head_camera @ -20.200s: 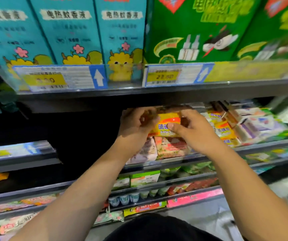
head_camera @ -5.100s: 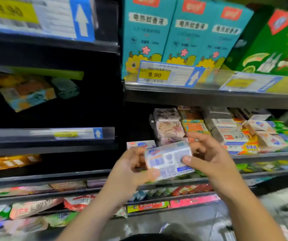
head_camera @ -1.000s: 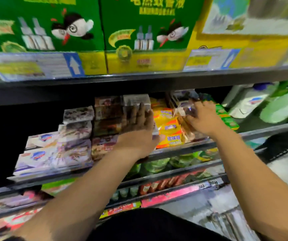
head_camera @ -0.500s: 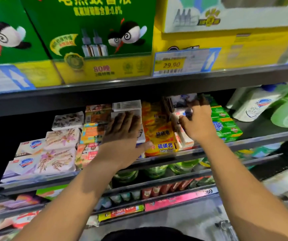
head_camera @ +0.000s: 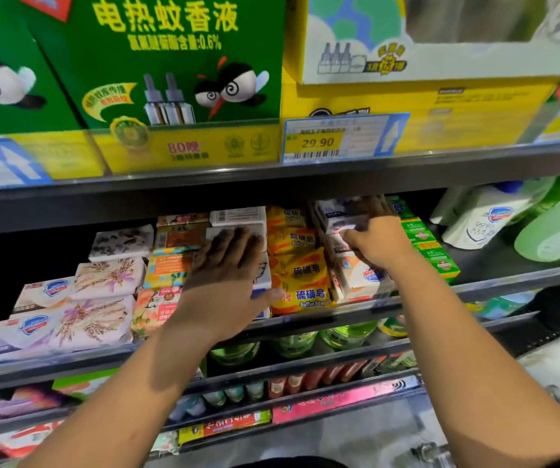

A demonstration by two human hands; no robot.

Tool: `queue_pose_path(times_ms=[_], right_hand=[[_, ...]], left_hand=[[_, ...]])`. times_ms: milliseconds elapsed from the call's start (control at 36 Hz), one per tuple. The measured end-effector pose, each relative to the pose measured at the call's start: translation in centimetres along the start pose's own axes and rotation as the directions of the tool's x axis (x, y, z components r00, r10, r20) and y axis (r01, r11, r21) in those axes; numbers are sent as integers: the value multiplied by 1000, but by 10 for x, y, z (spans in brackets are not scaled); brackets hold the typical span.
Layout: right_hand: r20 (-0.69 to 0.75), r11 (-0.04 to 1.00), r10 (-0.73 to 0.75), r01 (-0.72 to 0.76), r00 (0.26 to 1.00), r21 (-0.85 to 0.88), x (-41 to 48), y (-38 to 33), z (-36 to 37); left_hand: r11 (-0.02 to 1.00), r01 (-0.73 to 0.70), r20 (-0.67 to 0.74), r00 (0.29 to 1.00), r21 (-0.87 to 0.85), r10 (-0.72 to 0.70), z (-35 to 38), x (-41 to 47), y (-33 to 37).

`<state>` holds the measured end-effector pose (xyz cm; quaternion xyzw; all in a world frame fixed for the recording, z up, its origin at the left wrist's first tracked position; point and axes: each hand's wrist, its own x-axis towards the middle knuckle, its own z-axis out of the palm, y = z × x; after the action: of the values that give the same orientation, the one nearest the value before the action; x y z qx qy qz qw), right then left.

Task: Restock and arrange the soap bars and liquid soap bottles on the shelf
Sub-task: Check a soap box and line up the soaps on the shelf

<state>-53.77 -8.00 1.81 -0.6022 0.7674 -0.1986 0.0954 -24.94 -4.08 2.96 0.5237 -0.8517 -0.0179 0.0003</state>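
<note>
Soap shelf (head_camera: 498, 265): packed with soap bars in columns running front to back, with liquid soap bottles at its right end
Floral-wrapped bars (head_camera: 110, 276): three, stepped one behind another, left of centre
Blue-shield white bars (head_camera: 42, 292): two, at the far left
Orange soap boxes (head_camera: 167, 268): three in a column, just right of the floral ones
Yellow sulfur soap packs (head_camera: 300, 282): at least three, stacked between the two hands
Green soap boxes (head_camera: 437, 258): three in a row, just right of the right hand
Bottles: one white bottle (head_camera: 484, 221) with a blue cap and one green bottle (head_camera: 555, 231), both tilted
Left hand (head_camera: 228, 285): fingers straight, palm flat on the white soap boxes (head_camera: 238, 217), gripping nothing
Right hand (head_camera: 376, 244): fingers curled round a white-and-blue soap bar (head_camera: 339, 222) on top of the stack between sulfur packs and green boxes
Upper shelf: green mosquito-liquid boxes (head_camera: 170, 62), price tag (head_camera: 317, 142) reading 29.90
</note>
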Motion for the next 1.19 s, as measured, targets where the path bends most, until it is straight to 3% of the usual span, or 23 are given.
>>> queue_pose_path(times_ms=[111,250,444,639,833,944,1056,1139,1194], right_hand=[[24,920,-1,-9,1000,391,6,8,-10],[-31,901,-13,25,999,433,12,22,-5],[-28,957,-90,94,996,275,19,26,-4],[22,911,-33,21,999,412,-24,19,-21],[-107,828,-14,72,994,556,-88,24,-23],[-93,735,12,54,996,676,-113,17,-29],[-57,562,5,44,998,826,-133,4,-35],[26,451,-3,-22,1000,892,-144,-6,-36],[91,384,-33,-71,995,920,-149,-9,-35]], left_hand=[[1000,3,-2,1000,-11,-3,2,-1,0],[1000,-6,-17,1000,-13,6,3,1,-2],[1000,1,-3,1000,3,-1,4,1,-1],[1000,14,-16,1000,-14,-14,5,1,-1],[998,24,-11,1000,-63,-25,2,1,0],[949,30,76,997,-314,-6,-12,-2,-3],[890,-142,-24,989,-433,146,-39,-8,9],[809,-381,-172,924,-447,341,-41,-18,32],[720,-468,-306,883,-512,356,-33,-23,43]])
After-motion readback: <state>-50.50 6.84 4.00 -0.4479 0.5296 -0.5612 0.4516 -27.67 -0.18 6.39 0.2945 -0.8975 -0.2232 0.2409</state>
